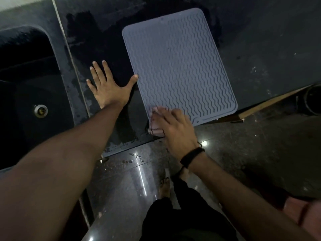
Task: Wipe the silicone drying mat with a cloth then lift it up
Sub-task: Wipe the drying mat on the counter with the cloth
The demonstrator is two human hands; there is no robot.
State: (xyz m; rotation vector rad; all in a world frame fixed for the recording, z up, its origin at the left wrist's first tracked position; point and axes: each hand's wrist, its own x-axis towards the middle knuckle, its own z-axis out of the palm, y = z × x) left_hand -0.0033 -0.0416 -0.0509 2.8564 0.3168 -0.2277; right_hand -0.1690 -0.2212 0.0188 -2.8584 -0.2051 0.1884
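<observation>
A grey silicone drying mat (178, 66) with wavy ridges lies flat on the dark wet countertop (107, 32). My right hand (175, 131) presses a small pinkish cloth (155, 126) onto the mat's near left corner; the cloth is mostly hidden under my fingers and blurred. My left hand (107, 87) lies flat on the counter just left of the mat, fingers spread, its thumb tip touching the mat's left edge.
A dark sink (26, 80) with a metal drain (41, 110) sits to the left. The counter's front edge runs just below the mat. Beneath it lie the glossy floor (132, 180) and my foot (165, 186). A round dark container (313, 100) stands at right.
</observation>
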